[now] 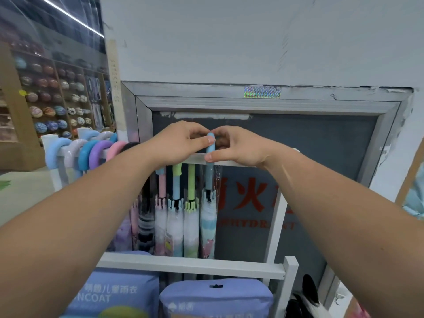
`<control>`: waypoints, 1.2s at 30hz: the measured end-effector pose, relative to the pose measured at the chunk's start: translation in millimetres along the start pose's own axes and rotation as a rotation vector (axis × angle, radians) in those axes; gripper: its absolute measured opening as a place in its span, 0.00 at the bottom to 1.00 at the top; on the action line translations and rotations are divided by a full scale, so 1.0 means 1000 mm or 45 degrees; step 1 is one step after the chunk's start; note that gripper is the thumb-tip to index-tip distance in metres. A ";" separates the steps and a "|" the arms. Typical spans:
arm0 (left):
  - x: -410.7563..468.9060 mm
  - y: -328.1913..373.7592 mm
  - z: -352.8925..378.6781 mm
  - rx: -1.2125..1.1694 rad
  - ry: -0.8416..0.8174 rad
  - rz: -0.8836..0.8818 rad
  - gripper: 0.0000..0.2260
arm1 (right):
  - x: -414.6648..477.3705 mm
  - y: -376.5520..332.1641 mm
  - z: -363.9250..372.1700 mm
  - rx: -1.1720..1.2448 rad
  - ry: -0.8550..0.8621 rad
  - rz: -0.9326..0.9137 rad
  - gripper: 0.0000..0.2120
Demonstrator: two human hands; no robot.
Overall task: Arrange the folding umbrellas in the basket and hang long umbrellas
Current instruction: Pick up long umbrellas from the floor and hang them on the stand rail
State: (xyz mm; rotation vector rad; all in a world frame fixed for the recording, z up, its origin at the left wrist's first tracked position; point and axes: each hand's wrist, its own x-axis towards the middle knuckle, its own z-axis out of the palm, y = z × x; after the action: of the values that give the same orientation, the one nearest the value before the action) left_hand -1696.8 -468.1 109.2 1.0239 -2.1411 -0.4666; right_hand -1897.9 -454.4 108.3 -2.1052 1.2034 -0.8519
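A long umbrella with a light blue hooked handle (pixel 209 180) hangs at the white top rail (pixel 238 163) of a rack. My left hand (pixel 181 143) and my right hand (pixel 236 146) both pinch the top of that handle, where it hooks over the rail. Its pale, plastic-wrapped canopy (pixel 208 221) hangs straight down. To its left hang three more long umbrellas with pink (pixel 162 182), blue (pixel 176 184) and green (pixel 191 182) handles. Further left, several curved pastel handles (pixel 91 152) sit over the same rail. No basket or folding umbrella is in view.
A white lower crossbar (pixel 190 265) spans the rack, with blue raincoat packs (pixel 215 297) below it. Behind stands a grey-framed hydrant cabinet door (pixel 321 145) with red lettering. Shelves of balls (pixel 52 97) fill the left background. The rail right of my hands is bare.
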 end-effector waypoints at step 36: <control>-0.007 0.014 0.024 0.617 0.006 -0.145 0.28 | -0.049 0.068 0.002 -1.013 0.718 -0.168 0.15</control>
State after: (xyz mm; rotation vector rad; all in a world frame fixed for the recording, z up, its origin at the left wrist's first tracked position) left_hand -1718.5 -453.4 97.2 1.4117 -2.2523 0.0130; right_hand -1951.4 -440.7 44.8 -2.6728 1.9583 -1.2207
